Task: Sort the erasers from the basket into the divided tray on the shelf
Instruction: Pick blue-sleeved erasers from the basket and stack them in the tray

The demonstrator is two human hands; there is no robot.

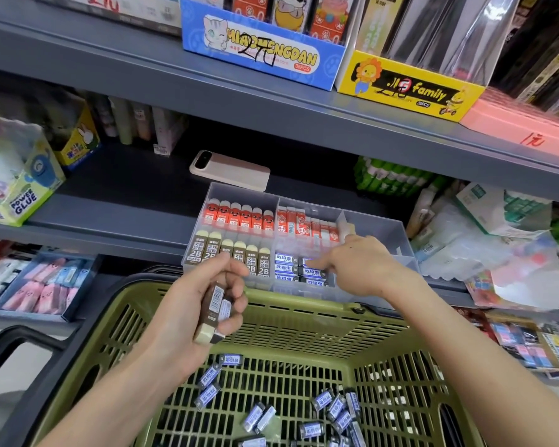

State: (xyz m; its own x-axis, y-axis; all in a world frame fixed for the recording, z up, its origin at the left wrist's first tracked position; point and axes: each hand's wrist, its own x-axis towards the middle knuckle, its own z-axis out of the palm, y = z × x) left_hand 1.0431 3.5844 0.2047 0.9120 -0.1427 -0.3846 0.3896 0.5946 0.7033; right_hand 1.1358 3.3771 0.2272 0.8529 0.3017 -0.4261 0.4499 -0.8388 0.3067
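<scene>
A clear divided tray (381,227) stands on the shelf with red, brown 2B and blue-and-white erasers in separate compartments. Above the olive basket (304,321), my left hand (204,304) grips brown 2B erasers (215,312) with cream ends. My right hand (352,262) reaches over the tray's front right part, fingers stretched onto the blue-and-white erasers (291,267) there. Several small blue-and-white erasers (333,411) lie loose on the basket floor.
A phone (229,169) lies on the shelf behind the tray. A glue box (17,185) stands at the left, packets (484,233) crowd the right, and a tray of pink and blue erasers (42,285) sits on the lower left. The upper shelf edge (271,101) overhangs.
</scene>
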